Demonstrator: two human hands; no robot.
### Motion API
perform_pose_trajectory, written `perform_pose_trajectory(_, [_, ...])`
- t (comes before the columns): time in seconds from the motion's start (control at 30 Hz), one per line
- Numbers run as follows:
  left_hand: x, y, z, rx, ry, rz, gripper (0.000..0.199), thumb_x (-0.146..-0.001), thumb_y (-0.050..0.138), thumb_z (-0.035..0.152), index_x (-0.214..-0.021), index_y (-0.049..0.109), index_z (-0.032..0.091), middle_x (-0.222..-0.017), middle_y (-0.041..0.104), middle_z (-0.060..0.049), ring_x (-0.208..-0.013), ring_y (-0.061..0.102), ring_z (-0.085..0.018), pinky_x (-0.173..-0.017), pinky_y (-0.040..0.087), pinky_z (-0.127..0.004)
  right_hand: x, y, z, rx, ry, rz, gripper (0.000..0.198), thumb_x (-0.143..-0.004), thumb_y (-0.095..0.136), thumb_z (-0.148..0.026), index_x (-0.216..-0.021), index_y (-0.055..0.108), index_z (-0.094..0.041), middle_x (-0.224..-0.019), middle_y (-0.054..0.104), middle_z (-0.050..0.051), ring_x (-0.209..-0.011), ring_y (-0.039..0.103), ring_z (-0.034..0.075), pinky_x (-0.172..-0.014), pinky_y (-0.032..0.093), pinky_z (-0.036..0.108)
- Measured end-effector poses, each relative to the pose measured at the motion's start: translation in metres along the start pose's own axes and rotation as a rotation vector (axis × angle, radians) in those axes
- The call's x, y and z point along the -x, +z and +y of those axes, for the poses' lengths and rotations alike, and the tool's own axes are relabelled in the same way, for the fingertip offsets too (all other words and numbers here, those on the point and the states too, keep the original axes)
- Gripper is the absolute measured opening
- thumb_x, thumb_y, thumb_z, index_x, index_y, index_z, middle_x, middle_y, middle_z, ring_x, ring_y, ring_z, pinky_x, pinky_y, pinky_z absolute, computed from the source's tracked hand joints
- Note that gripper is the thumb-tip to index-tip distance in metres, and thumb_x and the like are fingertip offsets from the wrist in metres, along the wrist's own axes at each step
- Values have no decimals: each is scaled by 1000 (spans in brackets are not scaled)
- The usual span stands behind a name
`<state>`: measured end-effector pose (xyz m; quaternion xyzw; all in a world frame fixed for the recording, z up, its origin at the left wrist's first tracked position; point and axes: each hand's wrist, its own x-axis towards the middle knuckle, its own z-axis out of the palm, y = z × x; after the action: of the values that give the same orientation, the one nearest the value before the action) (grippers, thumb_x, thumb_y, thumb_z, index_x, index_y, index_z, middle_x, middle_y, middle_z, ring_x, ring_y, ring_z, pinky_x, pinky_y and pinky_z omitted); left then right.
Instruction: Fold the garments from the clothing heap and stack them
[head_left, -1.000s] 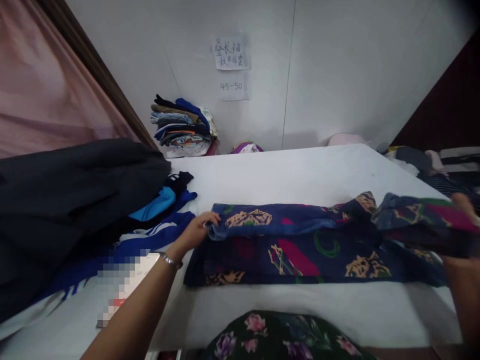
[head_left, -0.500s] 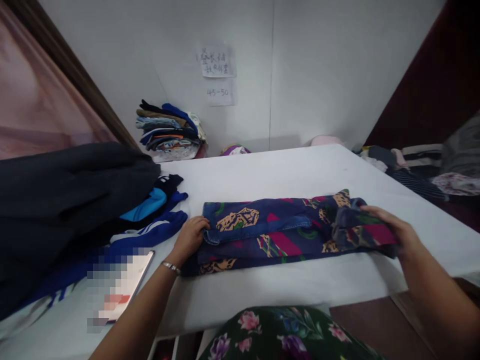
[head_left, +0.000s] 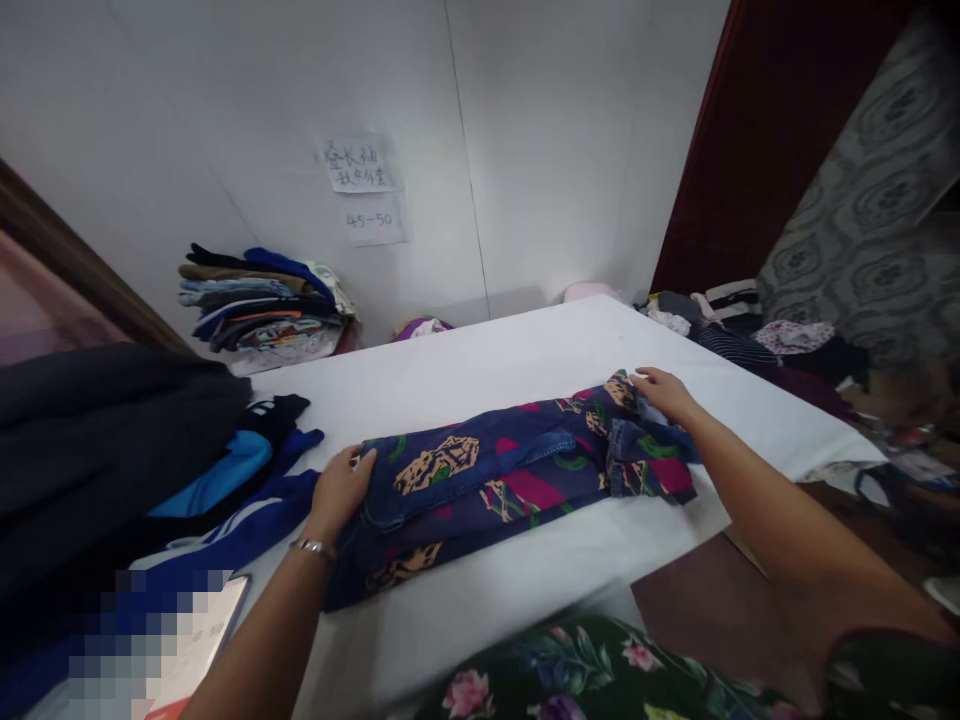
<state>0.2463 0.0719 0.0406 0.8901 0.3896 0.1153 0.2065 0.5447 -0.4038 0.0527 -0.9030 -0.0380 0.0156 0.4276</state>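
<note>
A navy jacket (head_left: 450,475) with magenta, green and tan patterns lies folded into a long strip on the white table, with denim trim along its middle. Its sleeve end with the cuff (head_left: 649,460) is doubled over at the right. My left hand (head_left: 345,492) grips the far left corner, thumb on top and a metal bracelet at the wrist. At the far right corner, my right hand (head_left: 664,392) pinches the cloth between thumb and fingers; part of the fingertips is hidden.
A pile of dark and blue clothes (head_left: 105,440) lies at the left, beside a partly blurred flat item (head_left: 199,640). Folded clothes (head_left: 262,300) are stacked at the back left. Paper signs (head_left: 360,165) hang on the wall. More clothes (head_left: 742,330) lie beyond the table's right edge.
The view has swung to the right. My right hand has moved from the jacket's right end to its far right corner, and my left hand has shifted up the left end.
</note>
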Motion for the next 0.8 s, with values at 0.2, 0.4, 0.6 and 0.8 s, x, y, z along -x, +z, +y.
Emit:
perform_pose_trajectory(0.2, [-33, 17, 17, -104, -75, -23, 65, -83, 46, 54, -129, 52, 8, -129, 57, -21, -119, 54, -33, -97, 43, -39, -41, 28, -18, -17, 44, 27, 38, -70, 72, -36, -101, 68, -14, -114, 66, 14, -111, 58, 30, -88, 49, 35])
perform_pose_trajectory(0.4, [-49, 20, 18, -114, -118, 6, 36, -81, 54, 43, -103, 65, 18, -111, 68, -14, -105, 62, -30, -83, 48, -35, -50, 40, -9, -263, -5, 108, 44, -81, 58, -30, -123, 59, -19, -98, 71, 4, -82, 66, 16, -72, 52, 26])
perform_pose_trajectory(0.6, [-59, 29, 14, -97, -152, -14, 35, -80, 55, 45, -101, 66, 19, -108, 69, -13, -102, 62, -30, -80, 47, -34, -56, 50, 12, -293, 169, 35, 40, -71, 70, -22, -109, 67, -10, -80, 71, 9, -69, 65, 19, -65, 53, 28])
perform_pose_trajectory(0.8, [-62, 33, 10, -63, -142, 4, 37, -82, 54, 48, -103, 65, 19, -110, 68, -11, -104, 61, -27, -83, 47, -33, -50, 46, 17, -324, 197, -44, 57, -82, 62, -37, -134, 49, -17, -99, 70, 11, -65, 64, 16, -54, 52, 25])
